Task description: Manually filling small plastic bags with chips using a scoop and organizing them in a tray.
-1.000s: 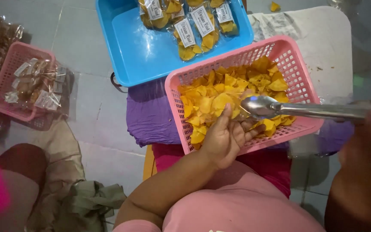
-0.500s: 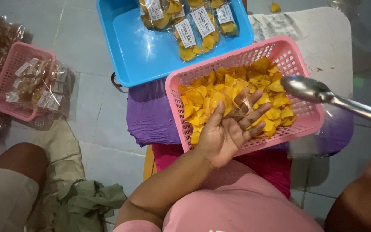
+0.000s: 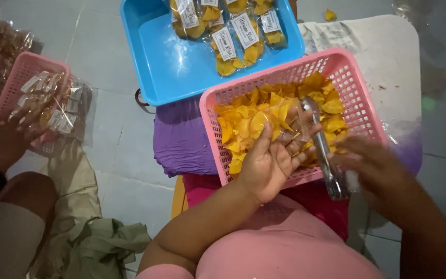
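The setting looked like a home floor used for small-scale snack packing rather than a factory or shop. Work was done low down, over pale grey floor tiles (image 3: pixel 109 129), with people seated on the ground. A pink plastic basket (image 3: pixel 347 77) heaped with loose yellow chips (image 3: pixel 254 116) rested on a purple cushion (image 3: pixel 181 137). A blue tray (image 3: pixel 181 67) held sealed, labelled chip packets (image 3: pixel 231 44). A second pink basket (image 3: pixel 24 77) held more bagged snacks (image 3: pixel 58 101).
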